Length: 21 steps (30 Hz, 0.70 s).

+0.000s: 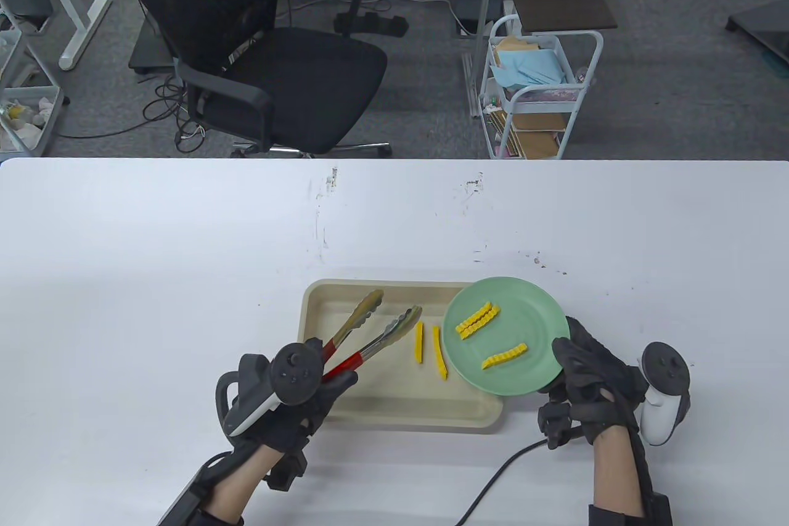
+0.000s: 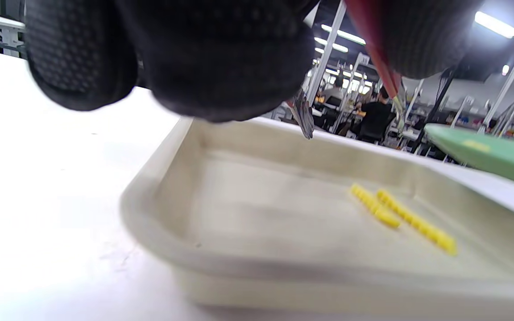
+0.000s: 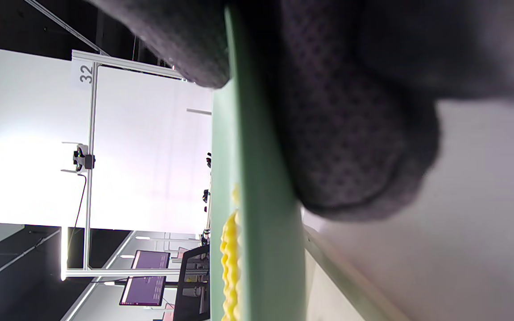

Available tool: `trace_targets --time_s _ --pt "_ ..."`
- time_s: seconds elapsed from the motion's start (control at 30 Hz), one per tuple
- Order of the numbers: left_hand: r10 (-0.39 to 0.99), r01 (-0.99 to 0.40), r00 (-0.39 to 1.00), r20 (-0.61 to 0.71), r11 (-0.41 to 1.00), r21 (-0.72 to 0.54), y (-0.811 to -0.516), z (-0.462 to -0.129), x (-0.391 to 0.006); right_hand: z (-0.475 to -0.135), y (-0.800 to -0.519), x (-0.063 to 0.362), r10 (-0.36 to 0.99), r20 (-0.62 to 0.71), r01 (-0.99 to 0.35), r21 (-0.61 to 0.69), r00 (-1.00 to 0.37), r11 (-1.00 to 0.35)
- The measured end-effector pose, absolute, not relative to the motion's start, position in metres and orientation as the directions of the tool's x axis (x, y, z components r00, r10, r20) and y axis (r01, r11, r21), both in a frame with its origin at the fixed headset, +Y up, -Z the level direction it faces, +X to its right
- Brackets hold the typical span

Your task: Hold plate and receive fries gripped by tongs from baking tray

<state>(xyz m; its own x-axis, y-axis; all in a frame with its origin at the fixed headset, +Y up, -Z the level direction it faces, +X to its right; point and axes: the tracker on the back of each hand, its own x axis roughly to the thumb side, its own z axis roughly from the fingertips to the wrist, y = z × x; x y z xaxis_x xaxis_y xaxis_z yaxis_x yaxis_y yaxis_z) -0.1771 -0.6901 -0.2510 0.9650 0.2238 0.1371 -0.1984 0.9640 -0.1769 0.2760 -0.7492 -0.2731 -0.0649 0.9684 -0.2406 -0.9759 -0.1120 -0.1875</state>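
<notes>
A beige baking tray lies at the table's front centre with two yellow crinkle fries in it. They also show in the left wrist view. My left hand grips red-handled metal tongs; their tips are apart and empty above the tray, left of the fries. My right hand grips the rim of a green plate and holds it above the tray's right end. Three fries lie on the plate. The right wrist view shows the plate edge-on between my fingers.
A black cable runs across the table near its front edge, under my right wrist. A black office chair and a white cart stand on the floor beyond the table's far edge.
</notes>
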Motion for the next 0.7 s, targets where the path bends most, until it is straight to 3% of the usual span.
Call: trace_targets --time_s 0.3,0.47,0.7 --pt "0.101 -0.063 0.976 0.191 0.979 -0.196 -0.704 -0.247 -0.149 -0.273 -0.751 0.277 0.967 -0.245 -0.976 -0.185 -0.069 -0.117" --pt "0.101 -0.062 0.976 0.193 0.979 -0.195 -0.703 -0.248 -0.142 -0.274 -0.751 0.277 0.967 -0.245 -0.977 -0.182 -0.067 -0.114" --pt "0.038 -0.011 0.976 0.217 0.992 -0.122 -0.701 -0.246 -0.129 -0.274 -0.751 0.277 0.967 -0.246 -0.977 -0.183 -0.067 -0.114"
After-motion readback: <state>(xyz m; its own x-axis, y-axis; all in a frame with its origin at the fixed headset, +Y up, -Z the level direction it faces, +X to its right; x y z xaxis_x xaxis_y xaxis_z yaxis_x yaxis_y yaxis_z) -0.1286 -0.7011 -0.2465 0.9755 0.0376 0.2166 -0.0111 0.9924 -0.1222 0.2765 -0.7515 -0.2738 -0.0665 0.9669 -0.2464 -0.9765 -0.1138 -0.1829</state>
